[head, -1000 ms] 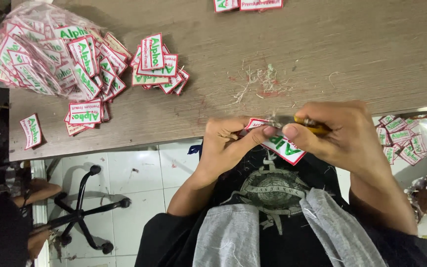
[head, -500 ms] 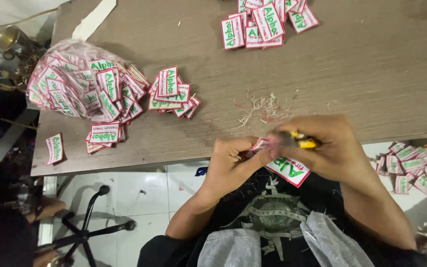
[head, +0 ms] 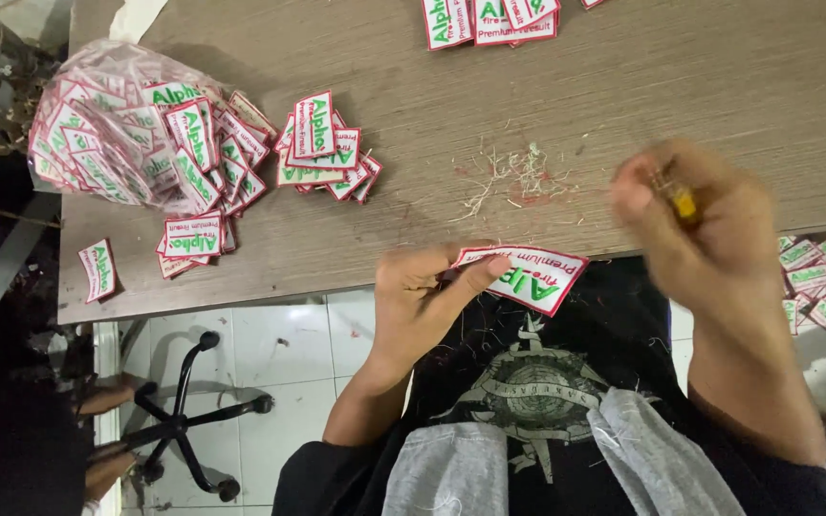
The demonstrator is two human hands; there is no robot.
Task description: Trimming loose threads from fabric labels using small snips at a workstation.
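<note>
From the head camera, the left hand (head: 423, 301) pinched a white patch (head: 528, 277) with a red border at the near edge of the table (head: 623, 124). The right hand (head: 695, 225), blurry, was closed around a small yellow tool (head: 684, 201) above the table. Thread scraps (head: 518, 182) lay close by.

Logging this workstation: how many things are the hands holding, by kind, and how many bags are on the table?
patch, in the left hand: 1
yellow tool, in the right hand: 1
plastic bag of patches: 1
Total: 3
</note>
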